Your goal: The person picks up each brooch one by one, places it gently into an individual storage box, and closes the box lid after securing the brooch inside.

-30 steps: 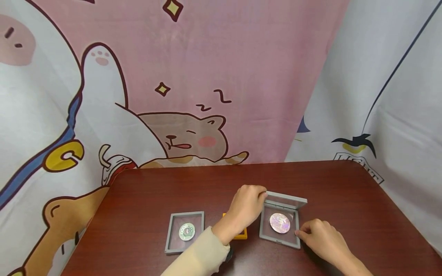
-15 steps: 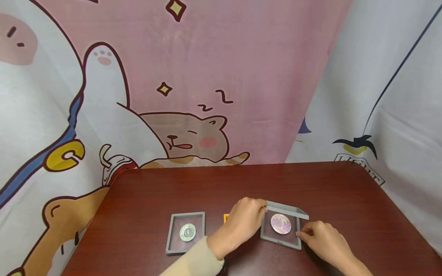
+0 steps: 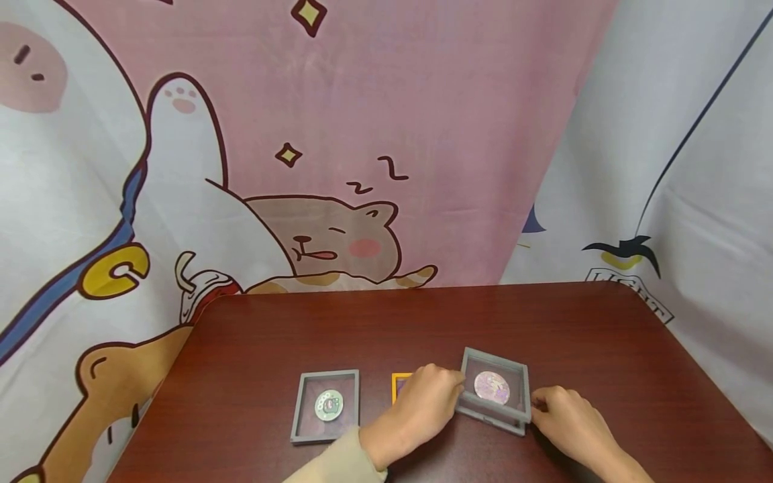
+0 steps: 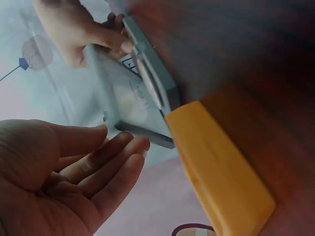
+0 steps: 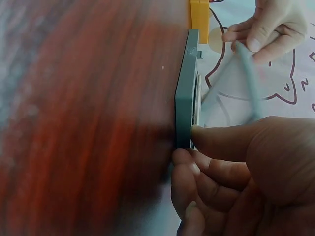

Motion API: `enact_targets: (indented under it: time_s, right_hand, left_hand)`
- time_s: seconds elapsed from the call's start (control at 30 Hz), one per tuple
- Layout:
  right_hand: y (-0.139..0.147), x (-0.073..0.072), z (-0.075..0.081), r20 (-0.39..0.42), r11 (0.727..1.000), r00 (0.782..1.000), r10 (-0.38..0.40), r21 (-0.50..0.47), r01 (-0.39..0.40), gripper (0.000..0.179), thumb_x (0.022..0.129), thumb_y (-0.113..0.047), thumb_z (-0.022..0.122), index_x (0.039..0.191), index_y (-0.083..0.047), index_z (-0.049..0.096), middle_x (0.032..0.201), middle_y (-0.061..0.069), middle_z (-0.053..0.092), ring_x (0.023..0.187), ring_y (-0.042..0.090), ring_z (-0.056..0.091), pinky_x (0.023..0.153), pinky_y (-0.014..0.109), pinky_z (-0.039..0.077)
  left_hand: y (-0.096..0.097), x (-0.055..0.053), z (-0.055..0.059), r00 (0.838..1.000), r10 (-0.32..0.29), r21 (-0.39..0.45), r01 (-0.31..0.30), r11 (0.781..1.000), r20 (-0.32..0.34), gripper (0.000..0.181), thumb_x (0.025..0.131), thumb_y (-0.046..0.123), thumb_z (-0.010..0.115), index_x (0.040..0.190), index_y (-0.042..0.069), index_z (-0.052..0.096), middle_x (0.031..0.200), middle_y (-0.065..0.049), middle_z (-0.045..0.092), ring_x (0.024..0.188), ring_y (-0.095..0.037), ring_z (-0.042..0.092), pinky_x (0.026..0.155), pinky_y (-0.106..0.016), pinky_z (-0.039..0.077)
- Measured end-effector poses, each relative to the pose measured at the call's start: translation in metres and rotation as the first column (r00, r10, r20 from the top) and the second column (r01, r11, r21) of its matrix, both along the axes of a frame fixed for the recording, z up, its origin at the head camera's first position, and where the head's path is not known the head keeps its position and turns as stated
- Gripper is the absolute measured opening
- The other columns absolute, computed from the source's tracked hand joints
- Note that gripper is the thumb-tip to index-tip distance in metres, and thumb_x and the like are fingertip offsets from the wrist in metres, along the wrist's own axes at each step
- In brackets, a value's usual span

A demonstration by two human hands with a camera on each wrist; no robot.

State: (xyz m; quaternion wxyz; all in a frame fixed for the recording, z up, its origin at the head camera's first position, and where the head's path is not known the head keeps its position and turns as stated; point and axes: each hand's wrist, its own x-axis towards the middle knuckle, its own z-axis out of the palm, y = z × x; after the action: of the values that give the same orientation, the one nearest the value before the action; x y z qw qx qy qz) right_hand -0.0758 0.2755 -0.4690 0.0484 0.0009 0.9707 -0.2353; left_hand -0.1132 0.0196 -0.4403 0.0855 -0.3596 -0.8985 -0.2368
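Note:
A grey square display case (image 3: 519, 426) with a clear window lies on the table, a round pink-purple badge (image 3: 492, 388) inside. Its lid (image 3: 496, 354) slants low over the base, with a gap at the front edge. My left hand (image 3: 419, 409) pinches the lid's left edge; the right wrist view shows thumb and fingers at the lid's corner (image 5: 240, 46). My right hand (image 3: 570, 422) pinches the base's right side, thumb (image 5: 216, 142) on top and fingers beneath. In the left wrist view the badge (image 4: 149, 81) appears edge-on between base and lid.
Left on the table (image 3: 272, 335) lies another grey display case (image 3: 296, 416) holding a round green-white badge (image 3: 329, 405). A yellow case (image 3: 395, 386) stands partly hidden behind my left hand. A cartoon-printed cloth (image 3: 471, 134) hangs behind the table.
My left hand has brought the lid forward and down from upright to nearly over the base. The right hand stays at the base's right side.

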Motion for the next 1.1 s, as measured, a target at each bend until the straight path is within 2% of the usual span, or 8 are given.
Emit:
enact_targets:
  time_s: [0.1,0.17,0.3,0.43,0.53,0.73,0.87,1.1]
  right_hand:
    - [0.000,0.001,0.000,0.003,1.000,1.000,0.004,-0.005,-0.004,0.041,0.092,-0.013,0.071,0.062,-0.019,0.045,0.058,-0.009,0.030,0.055,0.011,0.029,0.050,0.031,0.023]
    - [0.000,0.001,0.000,-0.004,1.000,1.000,0.008,-0.006,-0.008,0.041,0.092,-0.014,0.072,0.062,-0.020,0.044,0.059,-0.009,0.030,0.055,0.011,0.029,0.050,0.031,0.023]
    - [0.000,0.001,0.000,-0.007,1.000,1.000,0.012,0.000,-0.012,0.040,0.093,-0.017,0.073,0.063,-0.021,0.048,0.059,-0.008,0.032,0.055,0.012,0.035,0.050,0.033,0.026]
    - [0.000,0.000,0.001,-0.004,1.000,1.000,0.013,0.012,-0.013,0.038,0.093,-0.017,0.073,0.063,-0.022,0.050,0.059,-0.008,0.033,0.056,0.013,0.038,0.050,0.035,0.028]
    - [0.001,0.001,0.001,-0.011,1.000,1.000,0.016,0.015,-0.016,0.038,0.092,-0.016,0.073,0.063,-0.022,0.049,0.059,-0.008,0.033,0.056,0.013,0.038,0.050,0.034,0.027]
    - [0.001,0.001,0.002,-0.014,1.000,1.000,0.023,0.012,-0.023,0.035,0.090,-0.011,0.072,0.065,-0.023,0.051,0.059,-0.008,0.033,0.056,0.013,0.038,0.051,0.034,0.028]
    - [0.001,0.001,0.004,0.013,1.000,1.000,0.021,0.005,-0.021,0.029,0.091,-0.010,0.071,0.069,-0.023,0.057,0.061,-0.007,0.036,0.057,0.014,0.040,0.051,0.036,0.030]
    - [0.001,0.001,0.007,0.043,1.000,0.999,0.015,-0.008,-0.015,0.017,0.092,-0.010,0.071,0.081,-0.022,0.069,0.065,-0.005,0.045,0.060,0.015,0.042,0.052,0.036,0.033]
  left_hand:
    - [0.001,0.003,-0.003,1.000,-0.009,-0.017,0.009,1.000,0.011,0.022,0.094,0.004,0.075,0.074,0.012,0.070,0.055,0.012,0.047,0.053,0.005,0.033,0.048,-0.011,0.034]
    - [0.002,0.005,-0.005,1.000,-0.009,-0.031,0.009,0.999,-0.003,0.027,0.095,0.006,0.075,0.070,0.013,0.068,0.054,0.012,0.048,0.053,0.005,0.035,0.046,-0.012,0.034]
    - [0.003,0.007,-0.007,0.997,0.008,-0.066,-0.013,0.998,-0.080,0.039,0.094,0.009,0.075,0.060,0.019,0.059,0.052,0.011,0.052,0.051,0.004,0.042,0.046,-0.018,0.037]
    - [0.005,0.009,-0.006,1.000,0.020,-0.045,-0.019,0.999,0.018,0.044,0.095,0.009,0.072,0.057,0.018,0.053,0.050,0.013,0.043,0.050,0.004,0.035,0.044,-0.017,0.034]
    - [0.007,0.010,-0.006,0.995,0.039,-0.022,-0.037,0.999,0.093,0.048,0.096,0.008,0.071,0.055,0.018,0.048,0.051,0.014,0.037,0.051,0.003,0.030,0.043,-0.016,0.032]
    - [0.009,0.010,-0.005,0.988,0.047,0.029,-0.052,0.998,0.149,0.050,0.095,0.004,0.071,0.053,0.018,0.049,0.051,0.014,0.037,0.049,0.005,0.028,0.042,-0.013,0.031]
    - [0.009,0.011,-0.005,0.987,0.047,0.015,-0.050,0.999,0.156,0.047,0.095,0.004,0.072,0.053,0.016,0.054,0.051,0.013,0.043,0.049,0.006,0.031,0.043,-0.013,0.032]
    - [0.010,0.012,-0.008,0.992,0.060,-0.038,-0.057,0.998,0.111,0.038,0.092,0.005,0.074,0.057,0.016,0.064,0.054,0.010,0.056,0.049,0.005,0.040,0.046,-0.016,0.037]
